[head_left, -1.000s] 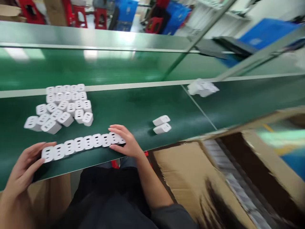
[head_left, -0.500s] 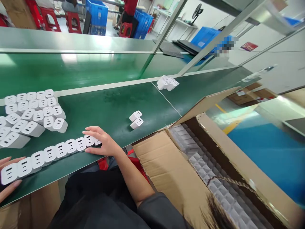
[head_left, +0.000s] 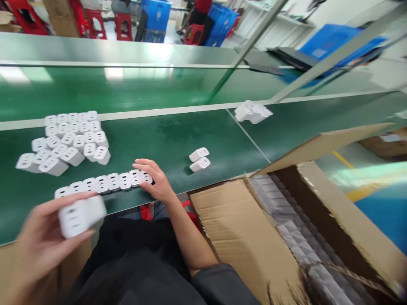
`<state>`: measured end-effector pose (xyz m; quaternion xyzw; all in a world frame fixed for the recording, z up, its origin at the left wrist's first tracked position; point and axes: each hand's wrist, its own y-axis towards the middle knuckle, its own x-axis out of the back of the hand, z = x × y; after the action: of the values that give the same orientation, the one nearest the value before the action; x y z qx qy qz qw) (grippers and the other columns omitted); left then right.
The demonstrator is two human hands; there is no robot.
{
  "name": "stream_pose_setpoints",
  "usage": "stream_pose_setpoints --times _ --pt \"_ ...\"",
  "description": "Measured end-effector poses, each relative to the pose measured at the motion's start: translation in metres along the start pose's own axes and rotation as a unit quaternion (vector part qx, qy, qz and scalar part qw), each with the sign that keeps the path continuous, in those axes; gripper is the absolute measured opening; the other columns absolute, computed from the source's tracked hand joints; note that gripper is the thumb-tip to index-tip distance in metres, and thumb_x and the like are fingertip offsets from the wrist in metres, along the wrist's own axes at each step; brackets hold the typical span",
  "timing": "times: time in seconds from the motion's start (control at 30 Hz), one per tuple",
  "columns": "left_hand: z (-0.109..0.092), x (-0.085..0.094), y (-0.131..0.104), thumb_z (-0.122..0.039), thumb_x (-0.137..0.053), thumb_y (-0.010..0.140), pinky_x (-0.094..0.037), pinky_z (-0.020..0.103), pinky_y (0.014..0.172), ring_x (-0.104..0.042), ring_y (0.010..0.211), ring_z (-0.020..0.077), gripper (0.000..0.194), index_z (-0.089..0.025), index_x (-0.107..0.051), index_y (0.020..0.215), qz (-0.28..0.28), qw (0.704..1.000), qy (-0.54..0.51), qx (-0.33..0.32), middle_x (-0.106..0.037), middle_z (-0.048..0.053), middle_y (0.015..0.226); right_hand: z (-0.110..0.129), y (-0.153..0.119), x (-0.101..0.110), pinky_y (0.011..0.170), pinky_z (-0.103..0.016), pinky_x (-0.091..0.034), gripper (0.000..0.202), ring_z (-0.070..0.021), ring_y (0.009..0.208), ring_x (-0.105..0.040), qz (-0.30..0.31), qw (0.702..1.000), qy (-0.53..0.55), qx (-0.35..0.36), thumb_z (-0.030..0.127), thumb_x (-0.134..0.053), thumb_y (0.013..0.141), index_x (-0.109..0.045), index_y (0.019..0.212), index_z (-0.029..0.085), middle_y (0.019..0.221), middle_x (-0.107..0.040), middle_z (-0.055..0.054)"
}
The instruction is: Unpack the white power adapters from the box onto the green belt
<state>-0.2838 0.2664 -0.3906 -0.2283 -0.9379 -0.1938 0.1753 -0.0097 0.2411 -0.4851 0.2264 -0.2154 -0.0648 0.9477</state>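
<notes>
White charger (head_left: 81, 215) lifted near worktop (head_left: 143, 135) edge, pinched between thumb and fingers of left hand (head_left: 41, 239), slotted face left uncovered. Charger row (head_left: 113, 181) on worktop—right end clasped by half-closed right hand (head_left: 159, 184), presumably for steadying.

The left hand (head_left: 40, 239), earlier at the left end of the row (head_left: 101, 184), now grips a white block (head_left: 81, 216) lifted above the near edge of the bench (head_left: 143, 135).
</notes>
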Motion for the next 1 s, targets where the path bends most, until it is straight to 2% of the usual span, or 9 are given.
stream_pose_setpoints --times 0.07,0.13,0.23,0.43,0.57,0.7,1.0 --pt "-0.001 -0.032 0.011 -0.020 -0.079 0.076 -0.064 0.032 0.086 -0.067 0.113 0.0237 0.054 -0.029 -0.057 0.125 0.065 0.996 -0.054 -0.035 -0.068 0.005 0.124 0.000 -0.001 0.000 0.109 -0.042 -0.043 0.058 -0.0236 0.125 -0.054 -0.028 1.000 0.005 -0.001 0.065 -0.038 0.097 -0.061 0.129 0.022 0.134 -0.058 -0.011" --pt "0.001 -0.056 0.023 -0.020 -0.078 0.078 -0.063 0.029 0.086 -0.066 0.115 0.0224 0.050 -0.027 -0.058 0.124 0.093 0.992 -0.068 -0.055 -0.068 0.007 0.124 -0.001 -0.002 0.000 0.107 -0.043 -0.045 0.058 -0.0241 0.123 -0.056 -0.050 0.999 0.008 -0.004 0.065 -0.035 0.098 -0.062 0.128 0.022 0.131 -0.060 -0.011" --pt "0.003 -0.071 0.032 -0.020 -0.076 0.081 -0.061 0.028 0.089 -0.064 0.118 0.0213 0.050 -0.027 -0.056 0.126 0.106 0.990 -0.069 -0.061 -0.067 0.007 0.125 -0.001 -0.005 0.000 0.103 -0.043 -0.047 0.058 -0.0242 0.120 -0.058 -0.066 0.998 0.004 -0.010 0.064 -0.033 0.098 -0.063 0.126 0.023 0.128 -0.062 -0.011" --pt "0.004 -0.066 0.028 -0.018 -0.075 0.081 -0.060 0.027 0.091 -0.062 0.121 0.0200 0.053 -0.026 -0.052 0.129 0.104 0.988 -0.075 -0.081 -0.064 0.008 0.129 -0.005 -0.008 -0.002 0.101 -0.044 -0.049 0.057 -0.0247 0.120 -0.058 -0.066 0.998 0.004 -0.012 0.063 -0.035 0.098 -0.063 0.126 0.023 0.128 -0.062 -0.010" --pt "0.004 -0.065 0.028 -0.020 -0.075 0.081 -0.060 0.027 0.084 -0.064 0.117 0.0206 0.050 -0.024 -0.053 0.125 0.100 0.990 -0.049 -0.088 -0.067 0.010 0.125 -0.007 -0.009 -0.003 0.101 -0.044 -0.050 0.052 -0.0244 0.121 -0.057 -0.060 0.998 0.021 -0.008 0.060 -0.037 0.099 -0.062 0.128 0.024 0.129 -0.061 -0.010" --pt "0.005 -0.064 0.030 -0.025 -0.077 0.080 -0.059 0.029 0.085 -0.066 0.112 0.0205 0.049 -0.023 -0.054 0.123 0.103 0.990 -0.018 -0.091 -0.068 0.010 0.121 -0.007 -0.009 -0.003 0.100 -0.044 -0.051 0.053 -0.0247 0.121 -0.057 -0.054 0.998 0.009 -0.019 0.062 -0.038 0.098 -0.061 0.127 0.024 0.129 -0.061 -0.010" --pt "0.011 -0.062 0.026 -0.031 -0.080 0.078 -0.057 0.030 0.087 -0.066 0.108 0.0208 0.052 -0.024 -0.057 0.123 0.105 0.992 -0.009 -0.065 -0.068 0.008 0.118 -0.004 -0.008 -0.003 0.100 -0.045 -0.050 0.046 -0.0249 0.118 -0.059 -0.074 0.997 -0.013 0.015 0.055 -0.042 0.099 -0.062 0.125 0.024 0.126 -0.063 -0.010"
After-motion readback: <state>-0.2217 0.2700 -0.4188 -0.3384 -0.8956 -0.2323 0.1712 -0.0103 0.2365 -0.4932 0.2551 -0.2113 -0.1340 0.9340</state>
